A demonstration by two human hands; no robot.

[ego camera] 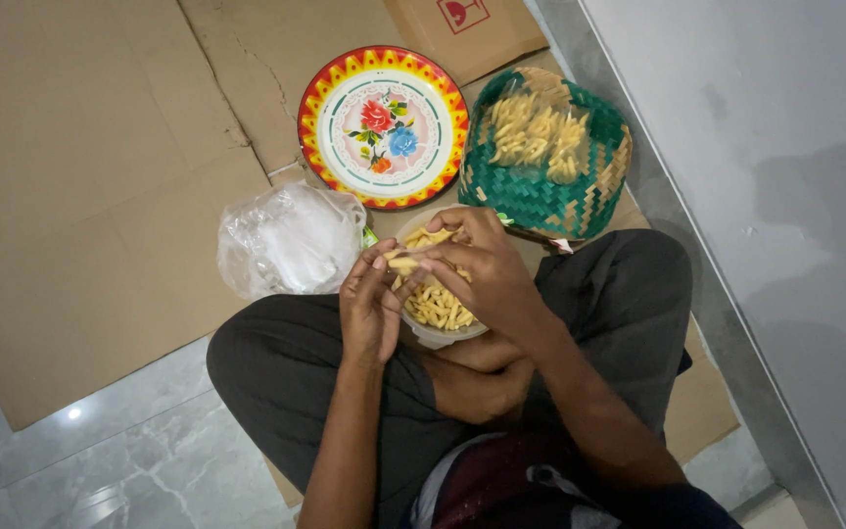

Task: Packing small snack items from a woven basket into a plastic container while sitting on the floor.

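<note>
Person sits cross-legged on flattened cardboard (80,196), both hands over a small pale bowl (440,333) resting on the lap, full of short yellow snack sticks (438,306). Left hand (372,309) and right hand (482,266) meet above the bowl's near-left rim, fingertips pinched together on one stick (403,263). That stick lies roughly level, long axis running left-right across the view, one end toward the left hand's fingers, other under the right hand's thumb. Left fingers curled in, pressed close; right hand arched over the bowl, fingers bent down, not spread. Sticks in the bowl lie every which way, no common direction. Just left of the bowl, touching the knee: crumpled clear plastic bag (291,240). Beyond the bowl: round enamel plate (320,113) w/ flower centre and red-yellow rim, flat on the cardboard. Right of the plate, beside it: green-and-tan woven basket (531,196) holding a clear bag of more sticks (538,132). Grey wall (766,147) on the right.
</note>
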